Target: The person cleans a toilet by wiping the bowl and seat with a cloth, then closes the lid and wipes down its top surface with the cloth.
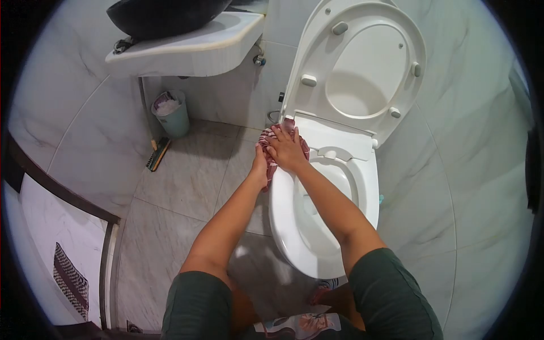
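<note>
A dark red cloth (267, 136) with pale stripes drapes over the left rear rim of the white toilet bowl (281, 209). My right hand (288, 152) presses down on the cloth from above, fingers stretched and spread. At the outer side of the bowl, my left hand (259, 165) grips the cloth's edge; its thumb shows and most of its fingers are hidden. Part of the cloth hangs down between my hands. The toilet seat (320, 56) stands raised against the lid behind the bowl.
A white counter (209, 59) with a black basin (164, 17) juts out at the upper left. Below it stand a small bin (174, 122) with waste inside and a brush (158, 154). A doorway frame (106, 266) is at the lower left; a tiled wall (425, 187) runs along the right.
</note>
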Demonstrator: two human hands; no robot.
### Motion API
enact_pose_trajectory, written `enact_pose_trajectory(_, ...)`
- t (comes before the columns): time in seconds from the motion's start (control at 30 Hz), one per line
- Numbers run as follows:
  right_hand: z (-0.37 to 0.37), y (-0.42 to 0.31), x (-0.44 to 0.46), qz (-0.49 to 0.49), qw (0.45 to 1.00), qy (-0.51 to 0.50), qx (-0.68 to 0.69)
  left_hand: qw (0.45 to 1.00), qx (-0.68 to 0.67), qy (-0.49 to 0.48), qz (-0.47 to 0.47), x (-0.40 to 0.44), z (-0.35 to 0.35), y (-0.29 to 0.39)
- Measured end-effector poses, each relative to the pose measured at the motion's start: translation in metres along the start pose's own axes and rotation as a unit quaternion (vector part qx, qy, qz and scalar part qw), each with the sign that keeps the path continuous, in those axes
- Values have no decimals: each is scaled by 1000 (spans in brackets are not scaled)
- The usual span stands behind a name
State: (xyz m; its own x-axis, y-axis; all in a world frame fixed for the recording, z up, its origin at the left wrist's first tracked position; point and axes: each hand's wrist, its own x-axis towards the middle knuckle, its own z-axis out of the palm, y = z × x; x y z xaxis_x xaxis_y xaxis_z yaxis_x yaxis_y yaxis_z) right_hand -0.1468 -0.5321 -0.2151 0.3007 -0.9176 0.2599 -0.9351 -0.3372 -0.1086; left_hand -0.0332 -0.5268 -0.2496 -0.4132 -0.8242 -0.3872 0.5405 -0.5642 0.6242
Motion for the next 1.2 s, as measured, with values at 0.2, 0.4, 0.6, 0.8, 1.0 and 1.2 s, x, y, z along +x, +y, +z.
enact_pose_trajectory(0.2, -10, -17, -31, -10, 999, -31, 3, 999, 1, -31, -9, -3, -8, 12)
enact_pose_trajectory(0.4, -9, -16, -31, -33, 997, -45, 52, 998, -15, -60, -11, 4, -20, 12)
enact_pose_trajectory(0.6, -20, -8, -3, -84, 995, 53, -9, 998, -26, -33, 37, -19, 9, 17)
enact_pose_trajectory(0.8, -89, 50, -24, -102, 944, 284, -131, 961, 217, -87, 146, -2, 19, 22)
enact_pose_trajectory(1.0, -45, 69, -27, -22, 977, 191, -95, 827, 498, -27, 260, 24, 23, -2)
enact_pose_trajectory(1.2, -52, 101, -33, -34, 996, 81, -27, 776, 525, 7, 350, 32, 26, -6)
